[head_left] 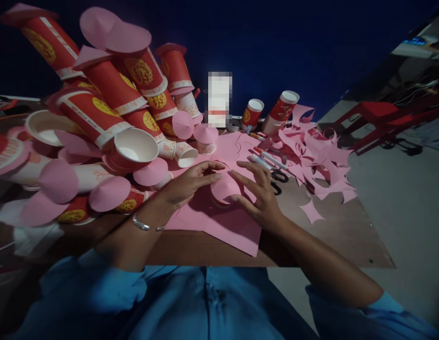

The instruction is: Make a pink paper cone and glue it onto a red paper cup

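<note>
Between my two hands is a pink paper cone (224,187), point upward, over what looks like a cup whose pale rim just shows beneath it. My left hand (191,184) is at the cone's left side, fingers stretched out and their tips at its edge. From the right, my right hand (259,192) curves round the cone with fingers spread and tips close to or touching the paper. Neither hand is closed on it. Under them lie pink paper sheets (237,231) on the wooden table (333,245).
Red and white paper cups (113,80), many topped with pink cones, are piled at the left. Two red cups (253,113) stand at the back. Pink paper scraps (311,156), markers (271,158) and black-handled scissors (279,177) lie right. A red stool (378,120) stands beyond.
</note>
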